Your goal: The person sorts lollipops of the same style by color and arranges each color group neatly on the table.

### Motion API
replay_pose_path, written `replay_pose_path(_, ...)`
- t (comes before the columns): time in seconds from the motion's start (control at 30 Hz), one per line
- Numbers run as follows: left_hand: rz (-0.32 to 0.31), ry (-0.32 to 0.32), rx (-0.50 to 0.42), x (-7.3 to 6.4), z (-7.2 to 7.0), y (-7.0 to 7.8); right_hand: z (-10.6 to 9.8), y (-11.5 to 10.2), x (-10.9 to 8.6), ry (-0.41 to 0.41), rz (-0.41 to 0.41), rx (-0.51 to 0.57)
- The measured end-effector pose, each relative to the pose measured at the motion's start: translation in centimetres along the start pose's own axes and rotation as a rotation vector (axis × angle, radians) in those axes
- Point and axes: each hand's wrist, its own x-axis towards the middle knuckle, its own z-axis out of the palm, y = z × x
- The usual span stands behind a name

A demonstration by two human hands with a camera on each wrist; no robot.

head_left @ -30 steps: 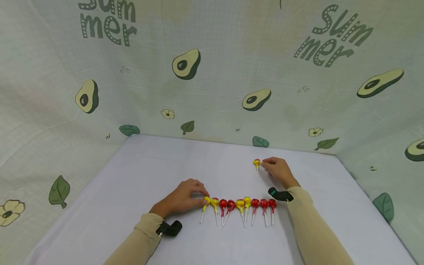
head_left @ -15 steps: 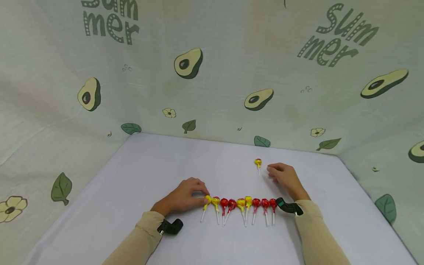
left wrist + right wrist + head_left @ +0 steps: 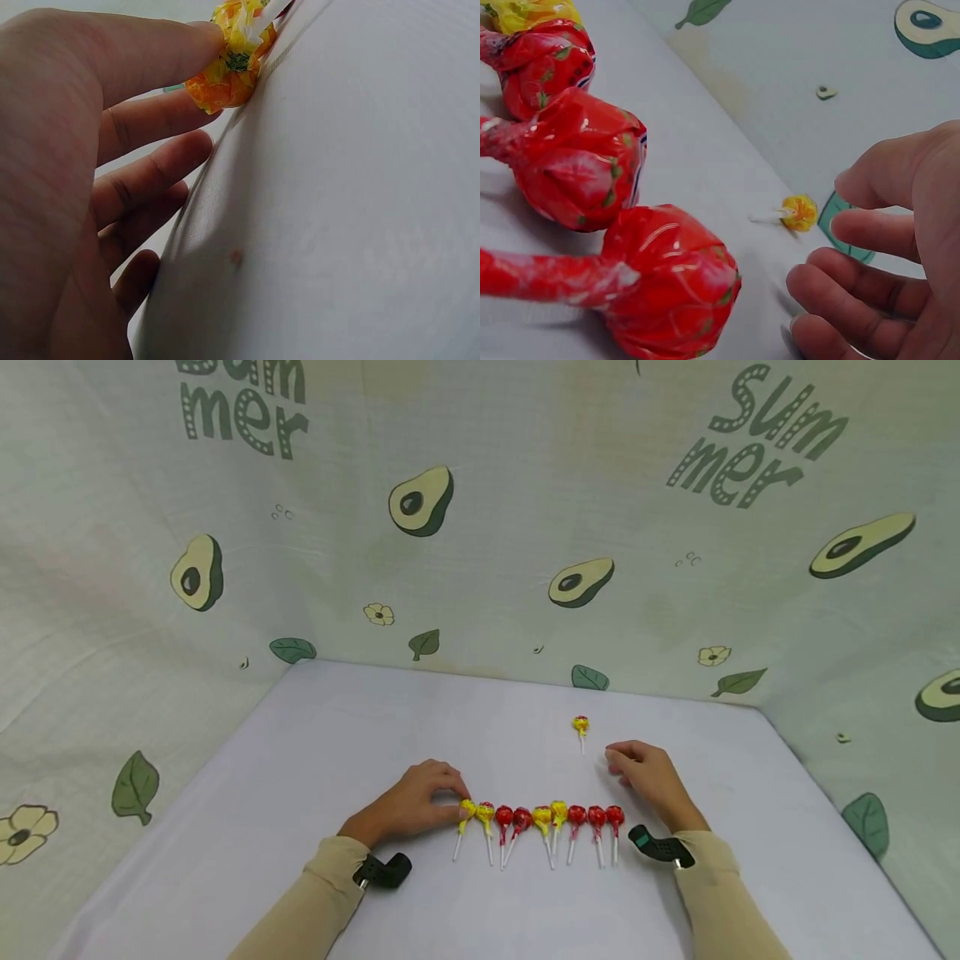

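Observation:
A row of several red and yellow wrapped lollipops lies across the white table, sticks toward the person. My left hand (image 3: 422, 802) pinches the leftmost yellow lollipop (image 3: 229, 75) by its head between thumb and forefinger; the other fingers are spread beside it. Behind the row, a single yellow lollipop (image 3: 581, 724) lies by itself. My right hand (image 3: 651, 777) holds nothing, its fingers loosely bent, to the right of that single lollipop and behind the rightmost red lollipop (image 3: 671, 281). In the right wrist view the fingers hang apart from both.
The white table (image 3: 360, 710) ends at a back wall of cloth (image 3: 495, 527) printed with avocados and leaves. A black wrist camera (image 3: 384, 871) sits on the left wrist, another black camera (image 3: 660, 846) on the right.
My right hand has let go of the single yellow lollipop at the back and drawn away right and toward the person. The left hand keeps its pinch in place.

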Motion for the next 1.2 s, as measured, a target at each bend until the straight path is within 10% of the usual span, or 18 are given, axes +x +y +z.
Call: replay_pose_path(1.2, -0.004, -0.012, 0.011, 0.2, 0.0, -0.2, 0.3, 2.0, -5.3, 0.027, -0.174, -0.236)
